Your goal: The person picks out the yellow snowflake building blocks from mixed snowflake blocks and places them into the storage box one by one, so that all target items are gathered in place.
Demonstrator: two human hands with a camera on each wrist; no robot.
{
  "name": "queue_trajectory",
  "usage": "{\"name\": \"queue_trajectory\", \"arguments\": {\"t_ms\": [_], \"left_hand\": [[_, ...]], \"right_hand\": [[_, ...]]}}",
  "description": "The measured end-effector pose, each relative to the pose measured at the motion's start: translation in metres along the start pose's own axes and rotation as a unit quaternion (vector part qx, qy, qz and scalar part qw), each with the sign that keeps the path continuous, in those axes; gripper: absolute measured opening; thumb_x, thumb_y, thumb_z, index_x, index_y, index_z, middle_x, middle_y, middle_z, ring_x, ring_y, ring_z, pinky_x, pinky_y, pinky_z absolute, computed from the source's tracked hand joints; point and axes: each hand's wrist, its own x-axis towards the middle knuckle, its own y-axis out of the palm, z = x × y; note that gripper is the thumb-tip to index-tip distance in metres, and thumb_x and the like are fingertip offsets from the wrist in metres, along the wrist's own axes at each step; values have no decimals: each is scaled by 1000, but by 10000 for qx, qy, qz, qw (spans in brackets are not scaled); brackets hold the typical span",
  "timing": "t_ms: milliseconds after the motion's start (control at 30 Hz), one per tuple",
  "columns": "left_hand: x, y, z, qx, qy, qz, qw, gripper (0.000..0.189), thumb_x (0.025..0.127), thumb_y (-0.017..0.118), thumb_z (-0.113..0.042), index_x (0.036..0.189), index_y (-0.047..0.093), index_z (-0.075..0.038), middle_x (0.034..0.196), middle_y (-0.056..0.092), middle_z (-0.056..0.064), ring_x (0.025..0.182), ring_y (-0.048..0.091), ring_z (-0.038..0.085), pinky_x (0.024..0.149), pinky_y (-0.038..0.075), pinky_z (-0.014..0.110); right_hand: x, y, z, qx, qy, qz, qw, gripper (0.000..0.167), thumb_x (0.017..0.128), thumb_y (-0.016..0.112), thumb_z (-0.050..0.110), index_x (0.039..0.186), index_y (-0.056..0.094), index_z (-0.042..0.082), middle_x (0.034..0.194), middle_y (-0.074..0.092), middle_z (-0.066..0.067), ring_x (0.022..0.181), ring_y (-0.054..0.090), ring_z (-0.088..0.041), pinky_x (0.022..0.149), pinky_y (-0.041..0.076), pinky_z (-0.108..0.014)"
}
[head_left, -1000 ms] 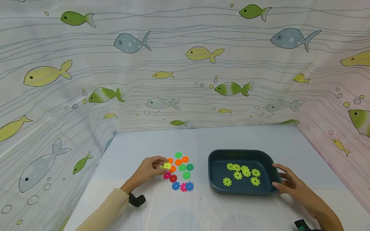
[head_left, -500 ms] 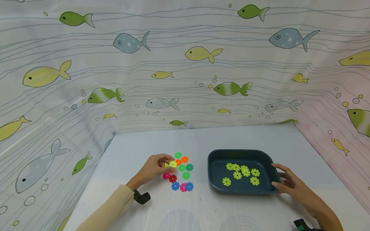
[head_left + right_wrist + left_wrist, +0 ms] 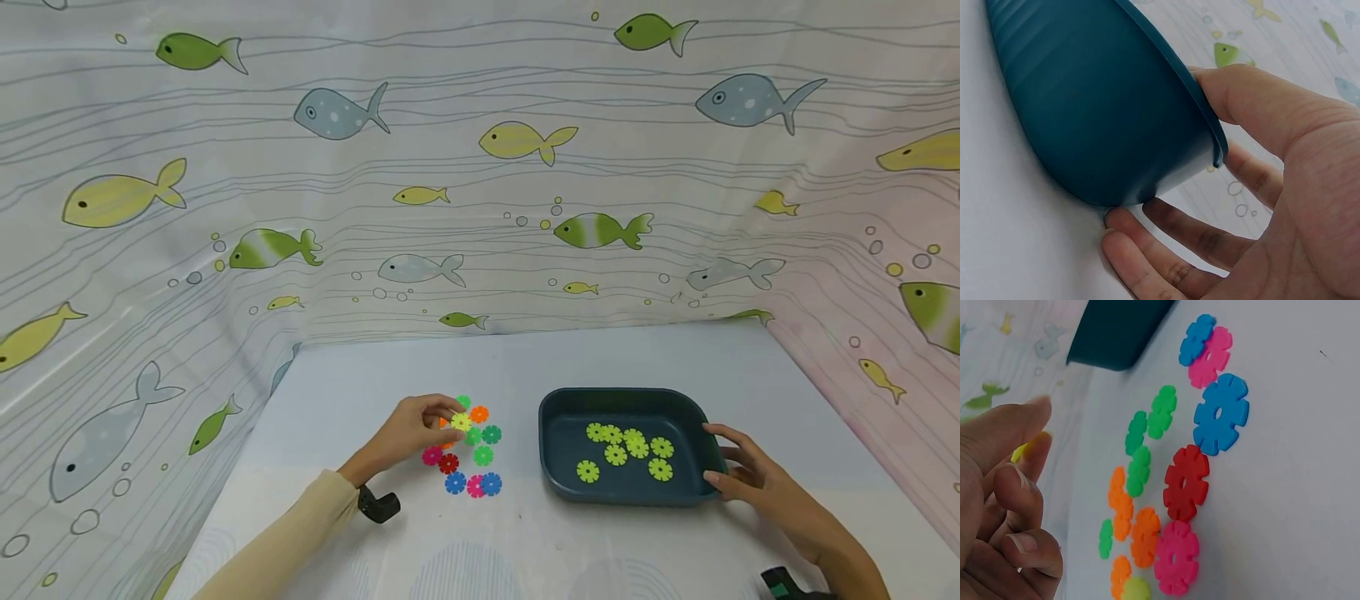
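Observation:
My left hand (image 3: 416, 429) pinches a yellow notched disc (image 3: 461, 422) between thumb and fingertips, over the loose discs left of the tray. In the left wrist view only a sliver of that yellow disc (image 3: 1019, 452) shows behind the fingers. Beneath lie orange discs (image 3: 479, 414), green discs (image 3: 491, 434), red (image 3: 448, 463), pink and blue discs (image 3: 455, 483). My right hand (image 3: 765, 483) grips the right end of a dark teal tray (image 3: 630, 493). In the right wrist view the thumb is at the tray's rim (image 3: 1175, 69), and other fingers reach its underside.
Several yellow discs (image 3: 588, 472) lie inside the tray. Another yellow disc (image 3: 1136, 589) lies on the table by the orange ones in the left wrist view. A white table (image 3: 337, 367) carries everything, with a fish-patterned sheet (image 3: 420, 233) hanging behind and at both sides.
My left hand has moved right across the loose discs, carrying the yellow disc toward the tray. The right hand and tray have stayed in place.

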Motion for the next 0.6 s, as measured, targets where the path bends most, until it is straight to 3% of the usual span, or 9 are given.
{"name": "queue_trajectory", "arguments": {"t_ms": [233,600], "left_hand": [[5,6,-8,27,65,85,9999,37,86,86,-33,119,72,-23,102,73,-3,61,47,13,55,39,23],[19,15,-17,-45,393,287,9988,35,86,86,-33,117,72,-25,103,73,-5,72,60,20,60,47,23]], "right_hand": [[1,0,0,45,53,-30,10000,76,104,64,25,164,17,27,155,27,-32,121,55,-38,89,50,-51],[-1,0,2,-35,156,0,9999,76,104,64,28,164,16,29,157,25,-31,126,51,-41,91,49,-54]]}}
